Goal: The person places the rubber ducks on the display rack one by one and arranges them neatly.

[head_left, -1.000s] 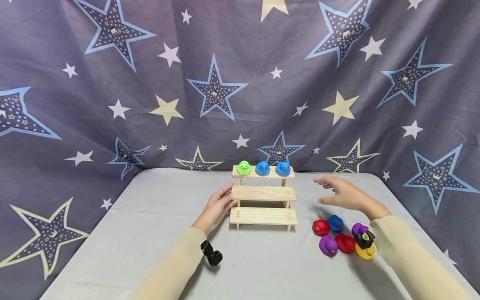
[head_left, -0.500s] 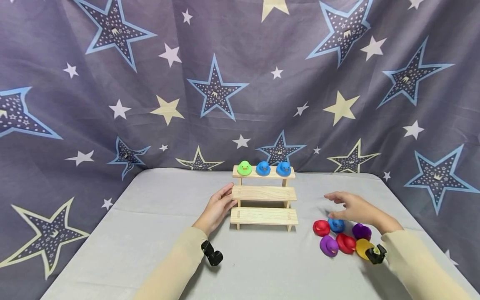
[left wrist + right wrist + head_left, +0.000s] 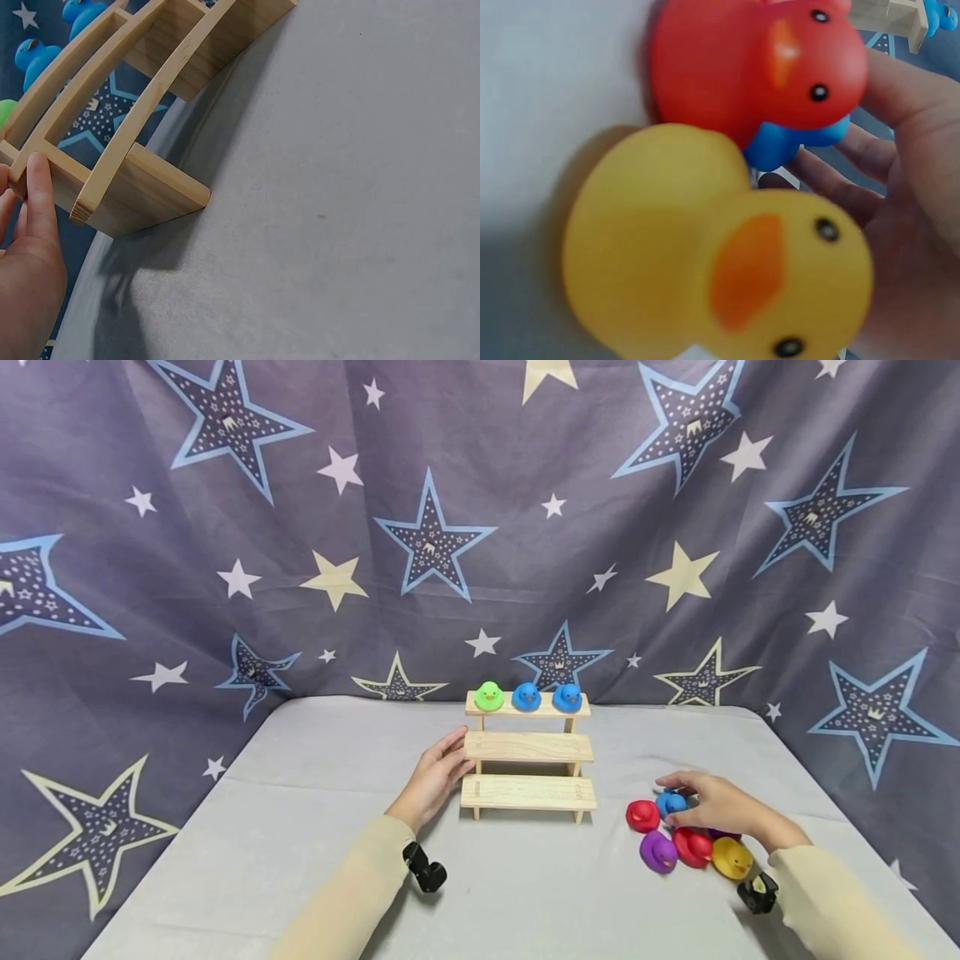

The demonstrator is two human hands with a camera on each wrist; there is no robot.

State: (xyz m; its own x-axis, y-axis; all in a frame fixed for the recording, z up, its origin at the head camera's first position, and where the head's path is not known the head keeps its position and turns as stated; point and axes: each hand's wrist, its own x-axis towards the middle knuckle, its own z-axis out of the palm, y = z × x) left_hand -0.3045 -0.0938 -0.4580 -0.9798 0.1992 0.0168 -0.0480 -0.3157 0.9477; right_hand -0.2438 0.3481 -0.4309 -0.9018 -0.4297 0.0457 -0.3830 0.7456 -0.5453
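Small blue duck (image 3: 670, 802) upright among other ducks.

Big yellow duck (image 3: 720, 262) fills most of the shot, orange beak facing out, a bit blurry. Right behind it sits a red duck (image 3: 757, 67), and a blue duck (image 3: 787, 142) peeks out underneath — touching both. The right hand (image 3: 907, 225) is on the right edge, fingers (image 3: 859, 154) reaching under toward the blue one. Wooden shelf (image 3: 889, 15) corner up top.

Long cream sleeves (image 3: 345, 893) to both wrists, each with a small black wrist-mounted camera (image 3: 424, 868).
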